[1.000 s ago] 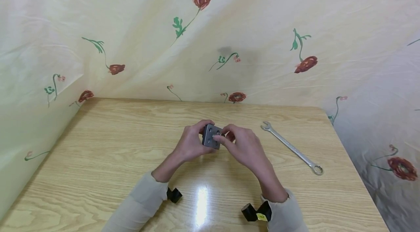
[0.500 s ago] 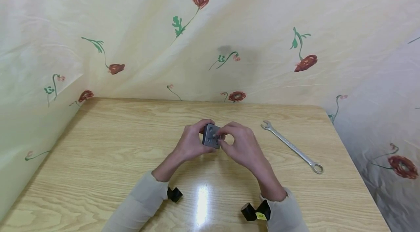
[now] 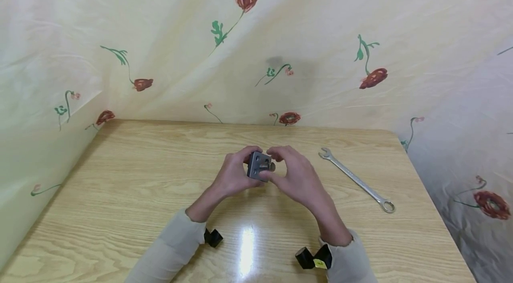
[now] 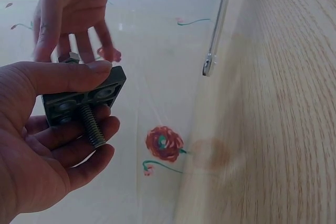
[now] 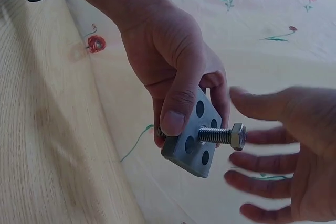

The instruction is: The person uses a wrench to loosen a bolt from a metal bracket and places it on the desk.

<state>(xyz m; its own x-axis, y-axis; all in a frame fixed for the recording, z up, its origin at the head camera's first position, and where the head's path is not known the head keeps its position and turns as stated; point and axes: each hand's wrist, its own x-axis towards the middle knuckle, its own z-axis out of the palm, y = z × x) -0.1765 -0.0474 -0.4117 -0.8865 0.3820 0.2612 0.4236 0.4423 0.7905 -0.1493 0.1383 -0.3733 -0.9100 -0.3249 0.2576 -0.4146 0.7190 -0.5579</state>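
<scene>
My left hand (image 3: 232, 174) grips a small grey metal plate (image 5: 198, 162) with several round holes, thumb on one face and fingers behind. A hex bolt (image 5: 215, 135) runs through the middle of the plate. Its head stands off the plate's face, with bare thread showing between. In the left wrist view the threaded end (image 4: 92, 125) sticks out of the other face, close to the left fingers. My right hand (image 3: 298, 176) is beside the bolt head, thumb and fingers spread apart around it. No contact with the head shows in the right wrist view.
A combination wrench (image 3: 356, 179) lies slantwise on the wood-grain table (image 3: 120, 194), right of the hands. A flowered cloth (image 3: 180, 51) hangs behind the table and along both sides. Dark camera mounts (image 3: 312, 258) sit at the cuffs.
Half a second ago my right fingers pinched the bolt by its head; now they have spread away from it. The left hand and plate stay in place, and the wrench has not moved.
</scene>
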